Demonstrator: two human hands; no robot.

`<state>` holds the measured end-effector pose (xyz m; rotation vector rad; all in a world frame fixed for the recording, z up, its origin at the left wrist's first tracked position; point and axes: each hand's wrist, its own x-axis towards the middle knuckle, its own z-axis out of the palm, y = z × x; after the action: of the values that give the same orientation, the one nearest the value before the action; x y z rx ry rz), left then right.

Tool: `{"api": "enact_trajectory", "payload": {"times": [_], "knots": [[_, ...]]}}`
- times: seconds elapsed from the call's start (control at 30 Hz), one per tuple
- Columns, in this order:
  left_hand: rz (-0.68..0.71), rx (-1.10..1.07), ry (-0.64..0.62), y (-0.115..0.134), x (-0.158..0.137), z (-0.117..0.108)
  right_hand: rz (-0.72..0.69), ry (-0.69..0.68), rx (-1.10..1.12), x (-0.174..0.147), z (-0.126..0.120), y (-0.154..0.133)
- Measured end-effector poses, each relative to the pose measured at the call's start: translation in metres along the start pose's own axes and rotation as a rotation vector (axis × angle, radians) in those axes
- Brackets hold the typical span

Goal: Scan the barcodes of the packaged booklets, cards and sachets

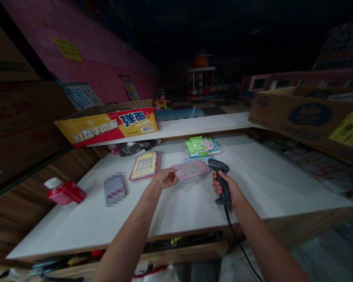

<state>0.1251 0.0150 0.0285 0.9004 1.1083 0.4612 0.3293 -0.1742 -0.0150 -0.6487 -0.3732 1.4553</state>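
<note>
My left hand [166, 178] pinches the left edge of a pink printed card [192, 168], with rows of small pictures or codes on its face. In my right hand [228, 188] is a dark barcode scanner [222, 180], its head close to the card's right end and its cable [238, 239] running down off the counter. A light blue sheet [198, 159] shows partly behind the card. Beyond it lies a pile of green, pink and blue packets [201, 145]. Left of my left hand rests a stack of booklets or cards with a yellow top [145, 163].
A red bottle with a white cap [66, 193] lies on the white counter [106, 231] at left, near a blurred-out item [115, 189]. On the raised shelf [202, 124] stand a red-yellow carton [114, 123] and a brown carton [308, 113]. Below the front edge is an open drawer [182, 254].
</note>
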Motion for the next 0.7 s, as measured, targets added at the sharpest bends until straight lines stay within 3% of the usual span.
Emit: {"api": "enact_trajectory", "payload": {"times": [0.1,0.27,0.37,0.53,0.7], "knots": [[0.058,-0.225,-0.079,-0.010,-0.020,-0.020,0.005,-0.016,0.016,0.002,-0.005,0.002],[0.523,-0.185,-0.001,-0.047,-0.033,-0.020,0.012,-0.018,-0.002,0.003,-0.006,0.004],[0.707,-0.220,0.106,-0.063,-0.027,-0.015,0.007,-0.003,-0.033,0.000,-0.003,0.005],[0.754,-0.244,0.172,-0.069,-0.017,-0.016,-0.042,0.118,-0.126,-0.002,0.010,0.011],[0.760,-0.268,0.214,-0.070,-0.014,-0.017,-0.075,0.265,-0.371,-0.007,0.041,0.031]]}}
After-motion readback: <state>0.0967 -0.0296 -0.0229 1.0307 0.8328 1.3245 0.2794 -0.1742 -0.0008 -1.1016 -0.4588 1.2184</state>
